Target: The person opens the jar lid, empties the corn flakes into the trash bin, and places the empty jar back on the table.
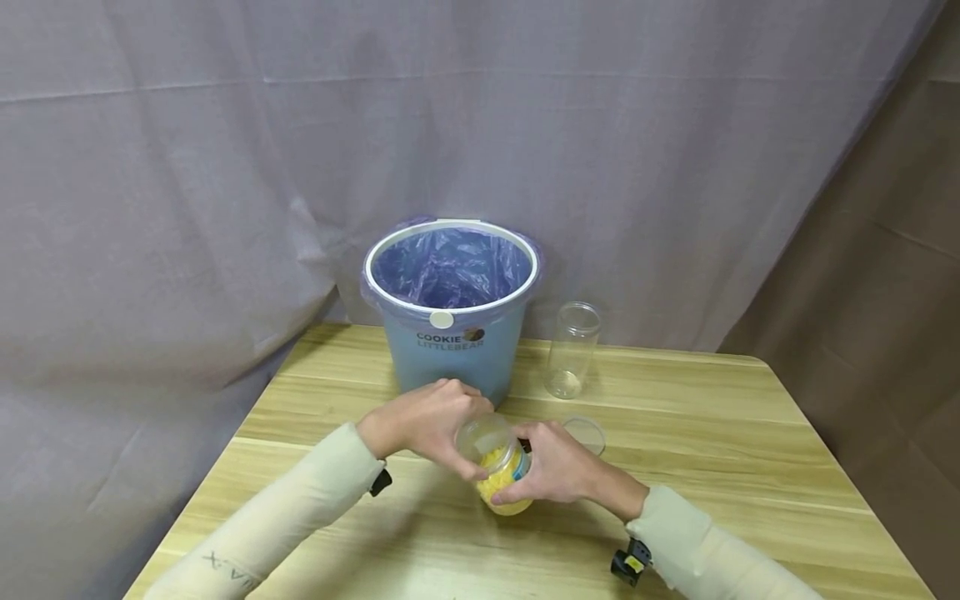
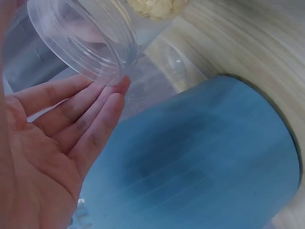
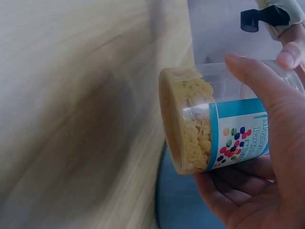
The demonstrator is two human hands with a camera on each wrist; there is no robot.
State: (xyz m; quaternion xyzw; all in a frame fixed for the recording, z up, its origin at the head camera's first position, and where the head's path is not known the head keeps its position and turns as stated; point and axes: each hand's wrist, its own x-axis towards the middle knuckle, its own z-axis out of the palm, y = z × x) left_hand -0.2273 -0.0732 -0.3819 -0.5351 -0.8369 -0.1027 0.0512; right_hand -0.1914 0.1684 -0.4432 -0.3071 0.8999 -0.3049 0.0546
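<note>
A clear plastic jar (image 1: 504, 471) with yellow pieces in its base is held tilted above the table, its top end toward the left hand. My right hand (image 1: 558, 467) grips it round the side, thumb on one face and fingers beneath, as the right wrist view shows; a white and teal label (image 3: 240, 136) faces out there. The left hand (image 1: 438, 421) spans the jar's top end between thumb and fingers. In the left wrist view its fingertips touch the clear round rim (image 2: 102, 71). Whether a lid sits on that end I cannot tell.
A blue bin (image 1: 455, 354) with a purple liner bag (image 1: 457, 267) stands just behind the hands. Right of it is a tall clear jar (image 1: 573, 350), upright. A clear round lid (image 1: 585, 436) lies on the wooden table (image 1: 690, 450). Grey cloth (image 1: 637, 167) hangs behind.
</note>
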